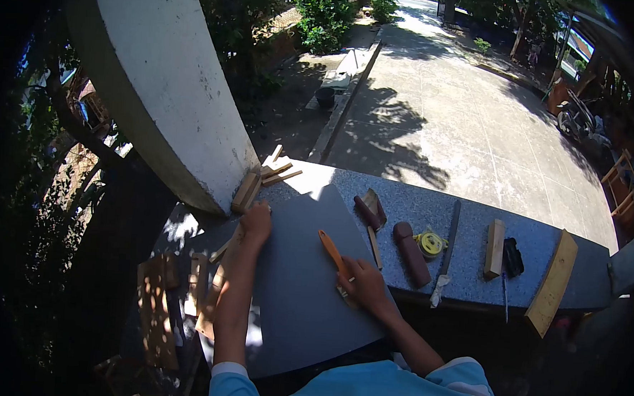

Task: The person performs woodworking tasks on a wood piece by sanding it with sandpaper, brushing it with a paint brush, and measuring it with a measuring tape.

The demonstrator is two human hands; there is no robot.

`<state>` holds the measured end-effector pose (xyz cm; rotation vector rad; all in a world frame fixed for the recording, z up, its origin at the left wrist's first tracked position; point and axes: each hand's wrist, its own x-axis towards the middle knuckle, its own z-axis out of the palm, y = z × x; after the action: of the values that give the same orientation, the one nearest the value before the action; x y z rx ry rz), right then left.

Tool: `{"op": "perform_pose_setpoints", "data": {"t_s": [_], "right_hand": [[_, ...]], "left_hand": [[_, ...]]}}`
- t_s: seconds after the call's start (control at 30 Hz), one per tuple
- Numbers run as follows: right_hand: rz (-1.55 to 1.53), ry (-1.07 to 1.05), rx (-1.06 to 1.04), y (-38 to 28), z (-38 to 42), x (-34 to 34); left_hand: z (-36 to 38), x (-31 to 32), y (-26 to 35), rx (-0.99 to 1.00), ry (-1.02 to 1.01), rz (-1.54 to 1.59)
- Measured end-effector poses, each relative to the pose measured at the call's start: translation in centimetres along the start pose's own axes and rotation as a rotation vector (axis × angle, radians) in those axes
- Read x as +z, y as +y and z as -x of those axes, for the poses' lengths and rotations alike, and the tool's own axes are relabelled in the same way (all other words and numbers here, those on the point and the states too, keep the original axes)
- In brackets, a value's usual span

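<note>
Gray board: flat, its near edge just before the person's shirt; open room across its face between the two forearms.
Wood pieces: several, left of the board, toward the desk's left edge.
Right hand: over the board's right side, fingers closed round the orange-handled tool; handle angled far-left, lower end partly hidden by the hand.
Left hand: at the board's far left, fingers curled, beside a wood block; grip not clear, cannot tell what it pinches.
Long wood piece: right part of the desk, near end jutting past the front edge.
Between it and the board, right to left: black item, pale block, long metal bar, yellow tape measure, brown wooden piece; narrow gaps separate most.
Thin sticks: desk's far edge, beside the pillar.
Concrete pavement: beyond the desk's far edge.
</note>
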<state>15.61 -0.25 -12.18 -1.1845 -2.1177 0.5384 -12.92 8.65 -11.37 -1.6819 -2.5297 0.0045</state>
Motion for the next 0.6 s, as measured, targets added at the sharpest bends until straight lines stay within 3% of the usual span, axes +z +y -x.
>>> {"op": "perform_pose_setpoints", "data": {"t_s": [0.2,0.3,0.4,0.5,0.6], "right_hand": [[-0.017,0.026,-0.015,0.2,-0.1,0.2],[-0.018,0.025,-0.016,0.3,-0.1,0.5],[-0.016,0.017,-0.016,0.2,-0.2,0.6],[0.001,-0.001,-0.001,0.1,-0.4,0.4],[-0.015,0.001,-0.007,0.2,-0.6,0.4]], "left_hand": [[-2.9,-2.2,-1.2,-0.118,0.119,0.226],[-3.5,-2.5,-2.8,-0.087,0.178,0.230],[-4.3,-1.0,-5.5,-0.060,0.082,0.201],[-3.8,-0.7,-6.8,-0.038,-0.202,0.172],[-3.7,-1.7,-6.0,-0.257,-0.218,0.297]]}}
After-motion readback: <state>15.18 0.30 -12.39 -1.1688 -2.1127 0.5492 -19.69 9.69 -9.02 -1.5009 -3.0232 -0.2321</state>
